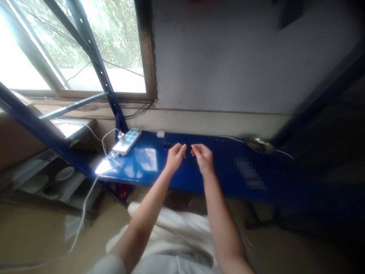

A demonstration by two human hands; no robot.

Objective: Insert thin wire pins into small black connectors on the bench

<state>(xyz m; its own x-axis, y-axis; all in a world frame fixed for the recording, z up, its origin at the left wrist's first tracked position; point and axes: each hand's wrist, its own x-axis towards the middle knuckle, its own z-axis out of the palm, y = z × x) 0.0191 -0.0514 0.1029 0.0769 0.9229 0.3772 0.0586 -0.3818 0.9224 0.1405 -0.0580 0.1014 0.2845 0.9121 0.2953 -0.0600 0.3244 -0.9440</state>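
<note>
Over the blue metal shelf (188, 179), my left hand (176, 156) and my right hand (203, 156) face each other a short way apart. Thumb and fingers are pinched together on both. A tiny dark thing may sit between the fingertips, but it is too small and dark against the blue to make out. Just behind my left hand lie several small black pieces (167, 146), partly hidden by the fingers.
A white power strip (128, 141) with a plugged-in charger (122, 137) stands at the shelf's left end, its cable hanging off the edge. A small white block (161, 134) lies at the back. A shiny metal bowl-like object (259, 145) sits at the back right. Blue uprights (98, 62) frame the shelf.
</note>
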